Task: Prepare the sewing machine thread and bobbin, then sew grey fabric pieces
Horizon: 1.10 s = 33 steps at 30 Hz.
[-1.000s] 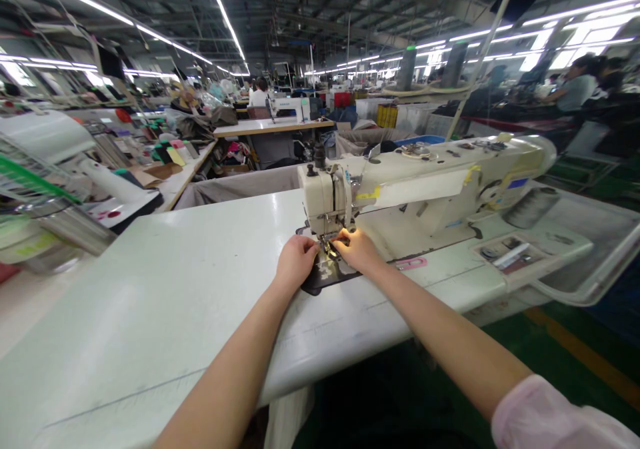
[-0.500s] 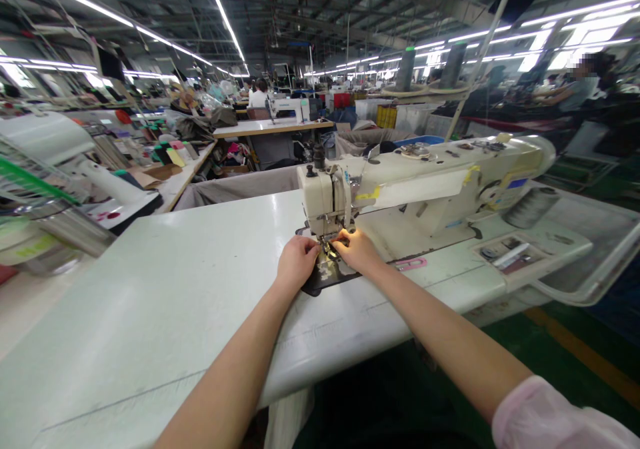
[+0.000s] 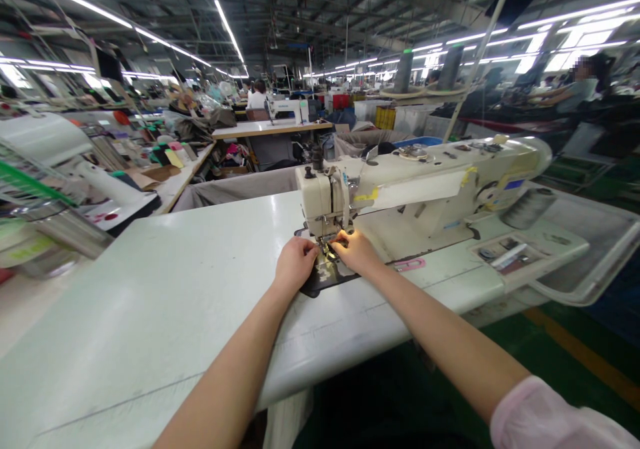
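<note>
A cream sewing machine stands on a white table. A small dark patterned fabric piece lies under its needle head. My left hand rests on the piece's left side, fingers curled down onto it. My right hand presses the fabric just right of the presser foot, fingertips lit by the machine lamp. The needle itself is hidden between my hands.
A pink clip-like tool lies right of my right hand. A recessed tray with small parts and a thread cone sit at the machine's right end. Other workbenches, clutter and people fill the hall behind.
Both hands stay on the fabric at the needle; only a slight camera shift is visible.
</note>
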Motion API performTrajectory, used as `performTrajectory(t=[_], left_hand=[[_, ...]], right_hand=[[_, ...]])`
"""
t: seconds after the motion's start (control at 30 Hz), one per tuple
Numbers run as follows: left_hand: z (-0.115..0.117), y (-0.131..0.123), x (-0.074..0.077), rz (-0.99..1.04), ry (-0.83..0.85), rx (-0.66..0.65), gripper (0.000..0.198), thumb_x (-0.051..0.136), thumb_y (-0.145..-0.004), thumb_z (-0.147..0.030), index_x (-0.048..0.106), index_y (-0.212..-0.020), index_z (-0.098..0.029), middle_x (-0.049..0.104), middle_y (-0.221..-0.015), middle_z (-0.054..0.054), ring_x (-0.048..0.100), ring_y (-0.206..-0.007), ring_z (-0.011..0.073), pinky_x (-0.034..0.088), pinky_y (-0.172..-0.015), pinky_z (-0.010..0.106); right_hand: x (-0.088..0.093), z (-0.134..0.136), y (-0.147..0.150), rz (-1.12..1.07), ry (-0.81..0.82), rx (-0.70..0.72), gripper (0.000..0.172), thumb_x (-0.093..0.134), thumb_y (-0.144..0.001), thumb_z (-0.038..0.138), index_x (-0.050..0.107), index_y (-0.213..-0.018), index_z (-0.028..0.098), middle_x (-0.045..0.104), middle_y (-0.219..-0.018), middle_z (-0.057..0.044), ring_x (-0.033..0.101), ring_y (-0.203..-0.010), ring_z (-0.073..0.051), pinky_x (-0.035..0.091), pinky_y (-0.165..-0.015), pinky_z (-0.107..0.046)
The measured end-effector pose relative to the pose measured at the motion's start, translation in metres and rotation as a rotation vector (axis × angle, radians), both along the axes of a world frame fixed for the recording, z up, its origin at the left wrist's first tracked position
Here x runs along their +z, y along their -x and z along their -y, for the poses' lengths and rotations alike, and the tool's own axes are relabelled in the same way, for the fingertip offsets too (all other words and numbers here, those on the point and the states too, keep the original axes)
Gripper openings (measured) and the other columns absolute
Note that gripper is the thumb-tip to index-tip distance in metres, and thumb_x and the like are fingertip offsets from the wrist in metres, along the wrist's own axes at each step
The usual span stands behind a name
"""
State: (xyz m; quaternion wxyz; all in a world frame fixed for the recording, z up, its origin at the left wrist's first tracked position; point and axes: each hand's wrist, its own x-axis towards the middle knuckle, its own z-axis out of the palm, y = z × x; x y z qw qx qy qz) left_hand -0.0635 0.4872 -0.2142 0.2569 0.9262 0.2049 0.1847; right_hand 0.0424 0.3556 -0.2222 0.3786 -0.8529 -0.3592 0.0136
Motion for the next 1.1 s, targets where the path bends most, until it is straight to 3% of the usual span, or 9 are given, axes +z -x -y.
performTrajectory(t=[1.1], left_hand=[[0.0015,0.0002,0.0030,0.000,-0.001,0.033,0.019,0.056,-0.082,-0.023,0.068,-0.068,-0.019,0.066,-0.077,0.005,0.060,-0.086,0.0211,0.045,-0.079,0.032]], right_hand=[[-0.0052,-0.0015,-0.0025,0.053,-0.036,0.010,0.006,0.063,-0.081,0.019,0.069,-0.084,0.019,0.067,-0.089,-0.003,0.059,-0.087,-0.017,0.041,-0.077,-0.025]])
